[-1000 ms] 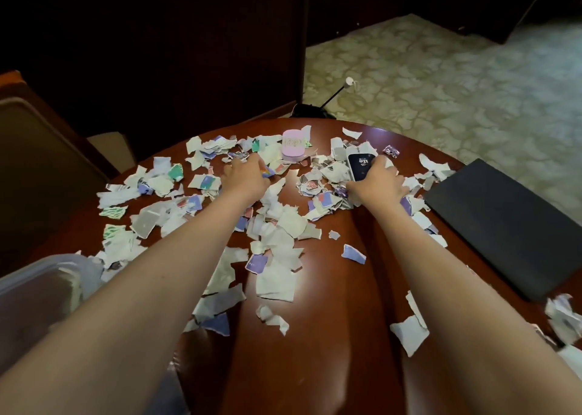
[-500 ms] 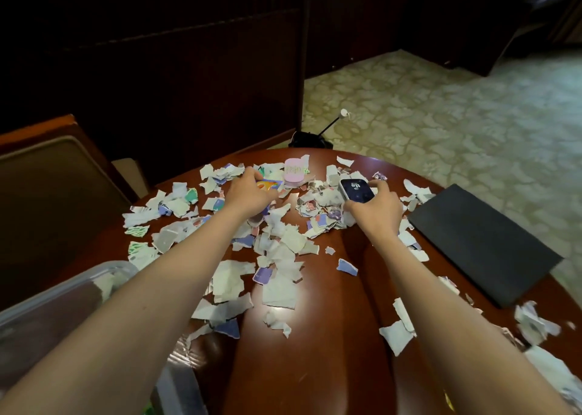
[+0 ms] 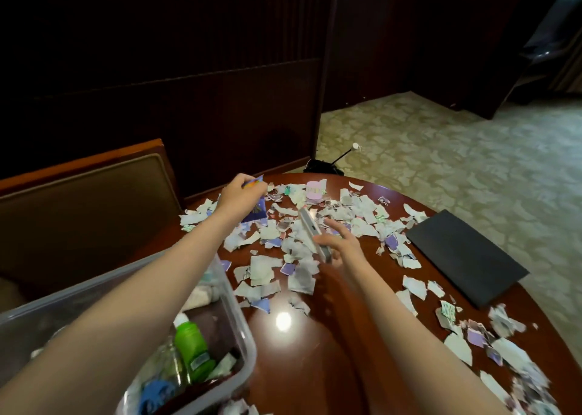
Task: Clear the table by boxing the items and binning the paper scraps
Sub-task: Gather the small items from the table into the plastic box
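Torn paper scraps (image 3: 302, 251) cover the round wooden table (image 3: 315, 351). My left hand (image 3: 239, 199) is raised above the far left scraps, shut on a purple packet (image 3: 256, 214) with an orange top. My right hand (image 3: 338, 247) holds a slim phone (image 3: 313, 233) edge-on over the middle of the table. A pink round container (image 3: 315, 191) stands among the scraps at the far edge. A clear plastic box (image 3: 233, 329) sits at the near left under my left forearm, with a green bottle (image 3: 192, 348) and a blue item inside.
A black flat folder (image 3: 466, 254) lies on the table's right side. More scraps pile at the near right edge (image 3: 510, 351). A brown padded chair (image 3: 85, 207) stands to the left. A black stand with a white-tipped rod (image 3: 327, 164) is on the floor beyond.
Both hands have lifted off the scrap pile: the left now carries the purple packet, the right has turned the phone on edge and drawn it nearer. The view shifted, showing more of the box.
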Demonstrator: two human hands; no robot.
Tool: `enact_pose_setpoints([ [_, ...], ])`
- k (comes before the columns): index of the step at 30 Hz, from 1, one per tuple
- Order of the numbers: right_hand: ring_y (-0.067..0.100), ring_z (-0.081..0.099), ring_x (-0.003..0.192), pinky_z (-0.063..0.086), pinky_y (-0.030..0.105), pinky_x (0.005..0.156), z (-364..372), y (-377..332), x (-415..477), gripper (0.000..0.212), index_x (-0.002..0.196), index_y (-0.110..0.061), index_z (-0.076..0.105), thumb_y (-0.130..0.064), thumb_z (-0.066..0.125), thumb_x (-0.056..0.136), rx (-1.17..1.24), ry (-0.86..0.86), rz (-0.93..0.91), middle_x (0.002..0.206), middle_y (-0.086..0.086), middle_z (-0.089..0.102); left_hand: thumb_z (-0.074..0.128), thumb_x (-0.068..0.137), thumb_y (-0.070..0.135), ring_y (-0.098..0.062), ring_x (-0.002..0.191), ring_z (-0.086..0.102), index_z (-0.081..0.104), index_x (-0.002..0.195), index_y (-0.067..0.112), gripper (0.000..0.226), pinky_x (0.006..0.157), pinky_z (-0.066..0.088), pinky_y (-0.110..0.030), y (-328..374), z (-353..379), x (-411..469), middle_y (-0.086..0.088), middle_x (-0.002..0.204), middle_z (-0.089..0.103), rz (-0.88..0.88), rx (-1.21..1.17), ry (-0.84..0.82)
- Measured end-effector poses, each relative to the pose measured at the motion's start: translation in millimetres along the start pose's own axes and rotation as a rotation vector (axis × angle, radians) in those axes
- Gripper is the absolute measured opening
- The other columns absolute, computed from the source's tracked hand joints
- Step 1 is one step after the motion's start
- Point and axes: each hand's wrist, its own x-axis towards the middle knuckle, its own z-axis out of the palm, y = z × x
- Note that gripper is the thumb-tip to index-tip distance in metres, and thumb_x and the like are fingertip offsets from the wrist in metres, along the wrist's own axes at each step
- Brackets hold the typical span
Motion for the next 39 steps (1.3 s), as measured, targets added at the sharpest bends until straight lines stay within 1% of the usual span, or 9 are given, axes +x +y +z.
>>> enact_pose_setpoints([
  [4, 0.027, 0.06, 0.095, 0.051, 0.047, 0.09, 38, 5, -24, 0.044, 0.109, -0.03, 0.055, -0.002, 0.066, 0.077, -0.178, -0.059, -0.039, 0.101, -0.001, 0.053, 0.055, 0.084, 0.017, -0.017, 0.077, 0.051, 0.051, 0.097, 0.023, 0.015, 0.059, 0.04, -0.023, -9, -40, -22, 0.0, 0.089, 0.052, 0.037, 0.004, 0.027],
  [9, 0.013, 0.059, 0.08, 0.054, 0.029, 0.067, 78, 4, -56, 0.042, 0.123, -0.02, 0.051, -0.007, 0.062, 0.084, -0.234, -0.14, -0.129, 0.101, 0.001, 0.055, 0.058, 0.08, 0.006, -0.012, 0.064, 0.048, 0.056, 0.089, 0.017, 0.014, 0.054, 0.038, -0.023, -31, -84, -51, 0.004, 0.075, 0.052, 0.088, 0.033, -0.029],
  [14, 0.007, 0.057, 0.085, 0.048, 0.018, 0.065, 110, 16, -83, 0.051, 0.114, -0.034, 0.051, -0.021, 0.076, 0.071, -0.855, -0.125, -0.494, 0.095, -0.016, 0.055, 0.059, 0.078, 0.003, -0.015, 0.058, 0.044, 0.052, 0.074, 0.021, 0.02, 0.054, 0.033, -0.027, -67, -108, -72, 0.005, 0.063, 0.048, 0.12, 0.192, -0.155],
  [20, 0.023, 0.047, 0.105, 0.038, 0.028, 0.08, 139, 34, -105, 0.05, 0.123, -0.019, 0.056, -0.037, 0.064, 0.077, -1.475, -0.227, -0.777, 0.115, 0.004, 0.058, 0.063, 0.074, 0.016, -0.016, 0.077, 0.057, 0.058, 0.08, 0.022, 0.01, 0.059, 0.041, -0.024, -108, -120, -94, 0.004, 0.08, 0.06, 0.179, 0.595, -0.402],
  [24, 0.029, 0.04, 0.112, 0.036, 0.034, 0.09, 149, 41, -110, 0.048, 0.125, -0.01, 0.052, -0.037, 0.057, 0.085, -1.887, -0.264, -0.771, 0.12, 0.012, 0.052, 0.058, 0.077, 0.02, -0.018, 0.102, 0.055, 0.061, 0.105, 0.028, 0.029, 0.075, 0.04, -0.027, -141, -128, -107, 0.002, 0.111, 0.054, 0.174, 0.981, -0.637],
  [27, 0.032, 0.039, 0.115, 0.036, 0.036, 0.092, 158, 52, -109, 0.039, 0.121, -0.005, 0.052, -0.029, 0.054, 0.09, -2.06, -0.295, -0.737, 0.121, 0.016, 0.051, 0.057, 0.08, 0.022, -0.022, 0.111, 0.054, 0.052, 0.124, 0.03, 0.045, 0.084, 0.043, -0.031, -148, -130, -114, 0.003, 0.125, 0.046, 0.201, 1.007, -0.633],
  [30, 0.03, 0.043, 0.113, 0.036, 0.036, 0.094, 168, 67, -105, 0.032, 0.116, -0.009, 0.055, -0.029, 0.054, 0.09, -2.199, -0.342, -0.707, 0.116, 0.013, 0.056, 0.055, 0.082, 0.02, -0.024, 0.112, 0.054, 0.039, 0.138, 0.033, 0.06, 0.076, 0.04, -0.031, -144, -122, -118, 0.005, 0.14, 0.034, 0.272, 1.042, -0.688],
  [35, 0.028, 0.047, 0.112, 0.037, 0.035, 0.094, 180, 81, -91, 0.035, 0.113, -0.013, 0.057, -0.038, 0.057, 0.089, -2.316, -0.373, -0.64, 0.114, 0.009, 0.059, 0.05, 0.088, 0.019, -0.028, 0.114, 0.053, 0.039, 0.141, 0.022, 0.054, 0.083, 0.045, -0.034, -136, -110, -129, 0.001, 0.148, 0.03, 0.261, 1.243, -0.813],
  [39, 0.023, 0.052, 0.106, 0.04, 0.03, 0.087, 186, 86, -83, 0.037, 0.115, -0.013, 0.054, -0.04, 0.056, 0.089, -2.183, -0.372, -0.513, 0.111, 0.006, 0.06, 0.051, 0.088, 0.02, -0.028, 0.108, 0.055, 0.052, 0.129, 0.013, 0.041, 0.073, 0.039, -0.034, -142, -108, -131, -0.005, 0.137, 0.04, 0.26, 1.244, -0.809],
])
